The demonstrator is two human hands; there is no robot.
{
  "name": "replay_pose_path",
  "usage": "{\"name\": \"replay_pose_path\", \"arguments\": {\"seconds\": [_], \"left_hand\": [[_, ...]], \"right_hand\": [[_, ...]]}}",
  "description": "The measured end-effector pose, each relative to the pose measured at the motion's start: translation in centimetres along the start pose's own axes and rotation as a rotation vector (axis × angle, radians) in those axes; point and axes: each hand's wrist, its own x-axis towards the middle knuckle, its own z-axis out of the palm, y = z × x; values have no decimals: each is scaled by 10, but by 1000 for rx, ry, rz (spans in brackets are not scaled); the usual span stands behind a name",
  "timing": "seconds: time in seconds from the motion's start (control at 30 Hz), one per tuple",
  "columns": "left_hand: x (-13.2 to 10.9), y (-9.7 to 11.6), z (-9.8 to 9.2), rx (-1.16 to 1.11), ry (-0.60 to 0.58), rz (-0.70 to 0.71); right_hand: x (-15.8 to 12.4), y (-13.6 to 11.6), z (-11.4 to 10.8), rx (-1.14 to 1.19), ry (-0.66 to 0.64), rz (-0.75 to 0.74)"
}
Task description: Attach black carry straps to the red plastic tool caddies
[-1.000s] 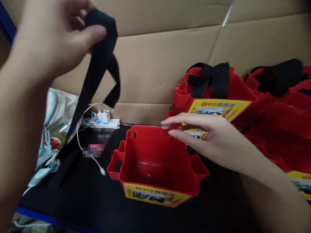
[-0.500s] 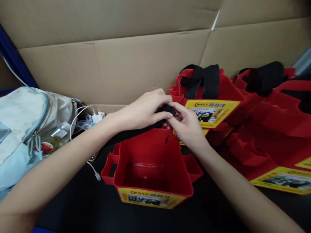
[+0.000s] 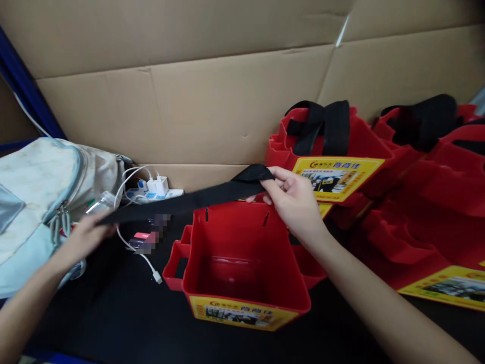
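Right now I am looking at a cardboard wall [image 3: 212, 111] standing behind a dark tabletop [image 3: 113, 323], with a pale backpack [image 3: 34, 197] lying at the left. At the right, a heap of red carriers [image 3: 417, 192] is lying with black straps already looped through them, so several look finished. The open red carrier [image 3: 242, 263] in front of me is standing upright near the middle of the tabletop, and both slots in its far wall are showing empty; I judge its strap is not yet threaded. I am stretching the black strap [image 3: 189, 201] above that far rim, from left to right. My right hand [image 3: 295, 199] is pinching the folded end between thumb and fingers, just over the right slot. My left hand [image 3: 85, 237] is gripping the other end beside the backpack, fingers closed on it. A white power strip [image 3: 157, 191] is sitting behind.
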Motion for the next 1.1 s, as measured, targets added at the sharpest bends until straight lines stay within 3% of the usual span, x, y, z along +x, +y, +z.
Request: {"name": "replay_pose_path", "arguments": {"seconds": [0.07, 0.1, 0.2, 0.27, 0.33, 0.4, 0.5, 0.57, 0.7, 0.8, 0.93, 1.0, 1.1], "left_hand": [[18, 27, -11, -76, 269, 13], [29, 49, -14, -149, 421, 121], [65, 132, -11, -297, 582, 325], [90, 183, -1, -435, 456, 323], [116, 217, 15, -633, 242, 156], [139, 234, 36, -692, 235, 140], [162, 230, 74, -895, 208, 34], [166, 217, 100, -1031, 57, -86], [158, 190, 142, -1225, -356, -294], [150, 180, 156, -1336, -451, -321], [150, 165, 142, -1353, -354, -183], [154, 148, 125, -1190, -154, -119], [160, 112, 100, -825, 195, -139]], "right_hand": [[-1, 1, 3, 24, 6, 12], [-1, 2, 4, 33, 23, 15], [2, 6, 5, 94, 107, 44], [5, 9, 2, 185, 98, 116], [10, 11, -2, 286, 19, 218], [14, 13, -8, 368, -94, 319], [17, 16, -15, 445, -257, 437], [18, 18, -16, 456, -329, 477], [18, 28, -9, 386, -362, 446], [19, 37, -2, 419, -415, 414], [22, 40, -1, 494, -430, 371], [23, 36, -5, 486, -344, 286], [23, 23, -15, 364, -241, 180]]}}
